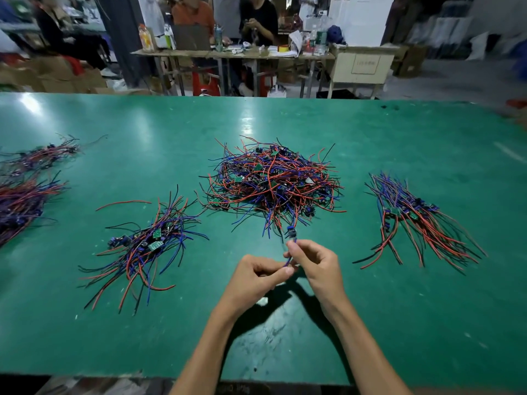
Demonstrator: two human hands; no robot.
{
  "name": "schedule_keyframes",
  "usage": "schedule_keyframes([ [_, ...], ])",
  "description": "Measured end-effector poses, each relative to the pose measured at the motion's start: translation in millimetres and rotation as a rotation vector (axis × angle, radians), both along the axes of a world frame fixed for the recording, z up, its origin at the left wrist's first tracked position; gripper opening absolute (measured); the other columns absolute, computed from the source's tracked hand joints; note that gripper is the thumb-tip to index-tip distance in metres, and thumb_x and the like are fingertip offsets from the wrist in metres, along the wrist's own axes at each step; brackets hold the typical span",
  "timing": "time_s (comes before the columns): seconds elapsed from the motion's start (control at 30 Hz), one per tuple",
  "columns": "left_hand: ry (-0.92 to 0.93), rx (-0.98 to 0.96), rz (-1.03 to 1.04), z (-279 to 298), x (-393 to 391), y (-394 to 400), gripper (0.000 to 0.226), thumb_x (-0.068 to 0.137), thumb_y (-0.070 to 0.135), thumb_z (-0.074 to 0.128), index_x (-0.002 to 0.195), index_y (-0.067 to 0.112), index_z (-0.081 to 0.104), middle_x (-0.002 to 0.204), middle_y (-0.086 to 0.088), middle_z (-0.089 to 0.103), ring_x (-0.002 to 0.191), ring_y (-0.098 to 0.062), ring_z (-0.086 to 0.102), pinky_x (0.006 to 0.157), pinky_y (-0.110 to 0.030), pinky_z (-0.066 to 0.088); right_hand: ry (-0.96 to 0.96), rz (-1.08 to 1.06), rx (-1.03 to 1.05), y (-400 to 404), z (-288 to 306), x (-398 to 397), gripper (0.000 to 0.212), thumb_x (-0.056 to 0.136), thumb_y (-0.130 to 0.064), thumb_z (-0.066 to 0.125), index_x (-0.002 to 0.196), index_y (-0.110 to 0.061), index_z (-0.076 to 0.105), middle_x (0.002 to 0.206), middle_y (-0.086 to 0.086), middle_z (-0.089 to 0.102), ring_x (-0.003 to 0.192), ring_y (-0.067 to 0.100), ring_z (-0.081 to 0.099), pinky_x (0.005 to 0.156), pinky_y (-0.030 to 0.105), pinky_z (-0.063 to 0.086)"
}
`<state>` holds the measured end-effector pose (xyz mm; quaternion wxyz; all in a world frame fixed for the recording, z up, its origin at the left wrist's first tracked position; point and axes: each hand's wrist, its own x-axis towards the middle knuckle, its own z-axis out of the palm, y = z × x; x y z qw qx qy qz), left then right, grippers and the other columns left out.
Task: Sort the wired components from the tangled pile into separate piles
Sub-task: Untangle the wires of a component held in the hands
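A tangled pile point(272, 182) of red, blue and black wired components with small green boards lies at the table's middle. Just in front of it, my right hand point(312, 259) pinches the blue wires of one wired component point(291, 232), whose small dark part points up toward the pile. My left hand point(258, 276) pinches the lower end of the same wires between thumb and fingers. A sorted pile point(145, 246) lies to the left and another sorted pile point(419, 220) to the right.
The green table point(285, 337) ends at a near edge by my forearms. More wire bundles point(25, 189) lie at the far left edge. Beyond the table stand workbenches, cardboard boxes and several people.
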<state>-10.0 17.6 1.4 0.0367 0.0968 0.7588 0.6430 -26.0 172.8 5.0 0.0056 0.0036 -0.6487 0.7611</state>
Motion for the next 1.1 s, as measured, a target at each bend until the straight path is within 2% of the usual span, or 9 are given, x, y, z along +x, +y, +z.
schedule_keyframes([
  [0.1,-0.039,0.044,0.085,-0.1,0.1,1.6,0.012,0.086,0.019,0.079,0.095,0.012,0.083,0.054,0.010,0.055,0.055,-0.011,0.043,0.053,-0.020,0.031,0.035,-0.047,0.015,2.8,-1.1,2.2,0.015,0.094,-0.016,0.070,0.084,-0.006,0.074,0.074,0.004,0.071,0.067,0.013,0.061,0.068,0.024,0.054],
  [0.3,-0.040,0.078,0.096,-1.8,-0.7,2.4,0.020,0.091,0.034,0.073,0.088,0.017,0.083,0.058,0.006,0.059,0.051,-0.007,0.043,0.052,-0.018,0.034,0.061,-0.040,-0.013,7.6,-1.6,4.0,0.009,0.093,-0.012,0.068,0.092,-0.008,0.076,0.072,0.001,0.071,0.066,0.008,0.058,0.068,0.017,0.049],
  [0.5,-0.063,0.236,0.143,3.0,-3.7,-1.2,0.035,0.094,0.043,0.057,0.101,0.018,0.081,0.091,-0.005,0.077,0.066,-0.013,0.055,0.063,-0.017,0.047,0.108,0.145,0.004,22.2,-5.6,10.5,0.017,0.086,-0.024,0.077,0.094,-0.010,0.080,0.073,0.006,0.071,0.068,0.012,0.062,0.067,0.017,0.048],
  [0.63,-0.061,0.287,0.065,2.3,-3.4,-5.4,0.025,0.092,0.033,0.067,0.110,0.019,0.078,0.102,-0.007,0.078,0.089,-0.014,0.071,0.082,-0.024,0.054,0.086,0.281,0.168,15.2,-9.5,11.2,0.017,0.082,-0.027,0.079,0.092,-0.015,0.082,0.079,0.010,0.077,0.072,0.015,0.070,0.072,0.032,0.057],
  [0.7,-0.077,0.320,0.032,1.8,-2.6,-7.2,0.026,0.086,0.029,0.076,0.110,0.020,0.078,0.102,-0.012,0.078,0.092,-0.022,0.073,0.080,-0.034,0.060,0.075,0.297,0.275,10.3,-11.9,13.0,0.020,0.078,-0.037,0.079,0.088,-0.021,0.082,0.078,0.008,0.077,0.073,0.014,0.069,0.077,0.045,0.059],
  [0.77,-0.085,0.313,0.045,2.6,-1.6,-6.9,0.029,0.080,0.031,0.082,0.107,0.021,0.079,0.099,-0.014,0.078,0.089,-0.025,0.073,0.078,-0.040,0.061,0.091,0.277,0.386,8.7,-13.2,14.1,0.019,0.076,-0.044,0.077,0.087,-0.029,0.082,0.075,0.002,0.077,0.069,0.009,0.065,0.072,0.043,0.057],
  [0.97,0.028,0.348,0.284,31.4,-8.1,-38.6,0.029,0.075,0.031,0.082,0.102,0.020,0.081,0.096,-0.010,0.079,0.073,-0.018,0.071,0.069,-0.019,0.053,0.093,0.256,0.464,6.1,-9.1,17.6,0.028,0.076,-0.063,0.074,0.092,-0.041,0.079,0.073,-0.006,0.077,0.073,0.013,0.075,0.072,0.030,0.057],
  [1.03,0.110,0.308,0.401,48.1,-17.7,-70.0,0.030,0.075,0.029,0.082,0.102,0.016,0.080,0.093,-0.010,0.079,0.071,-0.018,0.071,0.066,-0.018,0.053,0.101,0.248,0.481,5.7,-8.4,17.3,0.020,0.080,-0.055,0.074,0.092,-0.040,0.078,0.074,-0.007,0.077,0.073,0.009,0.075,0.070,0.021,0.053],
  [1.1,0.162,0.216,0.537,60.3,-28.4,-105.8,0.025,0.079,0.020,0.083,0.103,0.014,0.079,0.090,-0.010,0.079,0.069,-0.014,0.069,0.065,-0.018,0.054,0.100,0.243,0.492,6.0,-8.9,17.1,0.008,0.088,-0.041,0.076,0.090,-0.034,0.079,0.074,-0.008,0.077,0.075,0.008,0.075,0.073,0.022,0.055],
])
